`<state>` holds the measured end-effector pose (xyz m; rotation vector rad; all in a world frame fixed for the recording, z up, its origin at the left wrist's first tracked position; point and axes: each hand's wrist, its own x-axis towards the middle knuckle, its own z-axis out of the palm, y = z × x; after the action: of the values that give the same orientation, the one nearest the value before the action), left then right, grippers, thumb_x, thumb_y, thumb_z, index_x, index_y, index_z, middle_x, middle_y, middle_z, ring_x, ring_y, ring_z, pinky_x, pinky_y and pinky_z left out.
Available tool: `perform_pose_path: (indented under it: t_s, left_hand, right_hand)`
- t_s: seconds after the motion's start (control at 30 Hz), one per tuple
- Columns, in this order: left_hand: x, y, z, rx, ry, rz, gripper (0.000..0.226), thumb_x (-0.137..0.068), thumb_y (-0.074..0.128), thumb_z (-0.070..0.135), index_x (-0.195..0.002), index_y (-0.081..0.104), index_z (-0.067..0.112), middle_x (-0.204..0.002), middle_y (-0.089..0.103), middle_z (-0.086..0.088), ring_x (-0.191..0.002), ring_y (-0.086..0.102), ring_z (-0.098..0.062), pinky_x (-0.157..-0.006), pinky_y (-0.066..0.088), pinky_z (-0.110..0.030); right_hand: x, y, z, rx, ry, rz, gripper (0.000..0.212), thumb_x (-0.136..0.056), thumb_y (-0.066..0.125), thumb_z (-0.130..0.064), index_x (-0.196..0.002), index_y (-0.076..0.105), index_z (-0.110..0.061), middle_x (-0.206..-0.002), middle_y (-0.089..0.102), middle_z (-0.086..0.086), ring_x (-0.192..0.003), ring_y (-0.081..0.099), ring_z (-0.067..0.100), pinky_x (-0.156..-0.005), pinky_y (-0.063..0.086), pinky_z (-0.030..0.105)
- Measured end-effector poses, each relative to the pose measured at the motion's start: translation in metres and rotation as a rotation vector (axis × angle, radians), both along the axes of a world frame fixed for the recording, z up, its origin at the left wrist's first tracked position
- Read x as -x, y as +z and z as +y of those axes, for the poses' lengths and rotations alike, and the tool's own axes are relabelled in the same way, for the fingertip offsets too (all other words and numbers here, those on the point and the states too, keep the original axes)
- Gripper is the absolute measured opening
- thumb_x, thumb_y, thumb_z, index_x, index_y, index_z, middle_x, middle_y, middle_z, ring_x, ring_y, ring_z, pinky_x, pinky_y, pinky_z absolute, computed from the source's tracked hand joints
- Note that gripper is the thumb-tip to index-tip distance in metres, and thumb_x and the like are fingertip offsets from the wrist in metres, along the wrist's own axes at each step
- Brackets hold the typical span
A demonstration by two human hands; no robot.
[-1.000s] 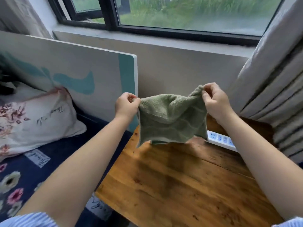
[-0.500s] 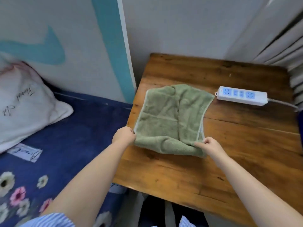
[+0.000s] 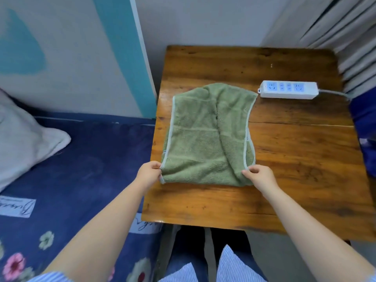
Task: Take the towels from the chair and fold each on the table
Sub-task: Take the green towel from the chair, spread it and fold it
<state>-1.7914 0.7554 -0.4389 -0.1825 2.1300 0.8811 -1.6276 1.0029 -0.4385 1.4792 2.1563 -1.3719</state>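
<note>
— How far along?
— One green towel [image 3: 207,137] lies on the worktop [image 3: 295,159], rumpled, not yet folded. Left hand [image 3: 149,175] pinches its near left corner, right hand [image 3: 259,176] the near right — each grip narrow on the hem.
— And the rest?
— No chair or other towels in view, so I cannot tell.

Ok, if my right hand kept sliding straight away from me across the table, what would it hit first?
Probably nothing solid: the right hand, pinching the green towel at its near right corner, would only run along the towel's right edge. The power strip lies further back and slightly to the right, so it looks clear.
</note>
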Motion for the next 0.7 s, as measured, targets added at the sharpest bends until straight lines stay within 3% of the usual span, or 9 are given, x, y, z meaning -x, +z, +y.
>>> perform_pose_path:
  t_s: [0.07,0.17,0.23,0.33,0.4,0.47,0.57,0.7]
  left_hand:
    - [0.005,0.004,0.004,-0.065,0.124,-0.076,0.030,-0.089,0.038,-0.011,-0.070,0.053,0.007,-0.059,0.061,-0.005,-0.061,0.053,-0.015,-0.054,0.046,-0.021]
    - [0.012,0.017,0.016,-0.200,0.261,-0.130,0.032,-0.090,0.043,-0.011,-0.067,0.047,0.010,-0.069,0.054,-0.005,-0.049,0.062,-0.011,-0.043,0.050,-0.013]
    - [0.019,0.028,0.023,-0.270,0.298,-0.129,0.028,-0.090,0.047,-0.008,-0.068,0.049,0.009,-0.072,0.053,-0.006,-0.055,0.061,-0.015,-0.044,0.052,-0.013]
    - [0.037,0.044,0.026,-0.331,0.333,-0.046,0.024,-0.090,0.053,-0.002,-0.067,0.051,0.005,-0.081,0.056,-0.011,-0.077,0.060,-0.020,-0.075,0.055,-0.027]
    - [0.052,0.061,0.031,-0.436,0.400,0.033,0.025,-0.094,0.050,0.004,-0.069,0.051,0.006,-0.084,0.055,-0.010,-0.081,0.059,-0.018,-0.084,0.051,-0.032]
    - [0.064,0.083,0.038,-0.550,0.491,0.088,0.027,-0.098,0.043,0.008,-0.071,0.048,0.009,-0.082,0.053,-0.006,-0.075,0.055,-0.013,-0.076,0.050,-0.027]
    - [0.078,0.107,0.047,-0.618,0.513,0.099,0.027,-0.100,0.039,0.011,-0.074,0.047,0.009,-0.081,0.054,-0.006,-0.074,0.055,-0.013,-0.070,0.050,-0.024]
    - [0.073,0.115,0.054,-0.344,0.207,0.131,0.028,-0.098,0.046,0.016,-0.071,0.049,0.008,-0.079,0.055,-0.008,-0.067,0.057,-0.015,-0.048,0.052,-0.015]
  right_hand:
    - [0.004,0.008,-0.002,-0.033,-0.060,0.052,0.026,-0.087,0.060,-0.010,-0.089,0.062,0.015,-0.081,0.061,0.024,-0.078,0.053,0.029,-0.071,0.033,0.028]
    - [0.010,0.029,0.008,-0.067,-0.198,0.151,0.017,-0.088,0.057,-0.007,-0.088,0.064,0.008,-0.085,0.057,0.010,-0.083,0.049,0.021,-0.074,0.035,0.028]
    - [0.010,0.044,0.020,-0.143,-0.261,0.183,0.016,-0.089,0.055,-0.007,-0.092,0.065,0.005,-0.088,0.058,0.009,-0.085,0.050,0.023,-0.074,0.036,0.029]
    - [0.009,0.065,0.041,-0.322,-0.280,0.160,0.023,-0.092,0.050,-0.012,-0.098,0.064,0.005,-0.091,0.059,0.013,-0.087,0.050,0.026,-0.074,0.036,0.031]
    - [0.012,0.084,0.055,-0.437,-0.251,0.120,0.028,-0.095,0.045,-0.016,-0.100,0.063,0.005,-0.094,0.060,0.017,-0.088,0.051,0.030,-0.074,0.037,0.033]
    - [0.018,0.103,0.068,-0.482,-0.302,0.123,0.030,-0.097,0.041,-0.019,-0.101,0.062,0.003,-0.093,0.057,0.016,-0.091,0.051,0.032,-0.073,0.036,0.031]
    - [0.032,0.123,0.082,-0.367,-0.391,0.177,0.029,-0.097,0.040,-0.021,-0.098,0.061,-0.001,-0.084,0.054,0.010,-0.087,0.051,0.028,-0.074,0.036,0.031]
    - [0.049,0.124,0.066,-0.194,-0.074,0.032,0.029,-0.097,0.042,-0.020,-0.095,0.061,0.001,-0.085,0.059,0.012,-0.090,0.052,0.025,-0.081,0.040,0.034]
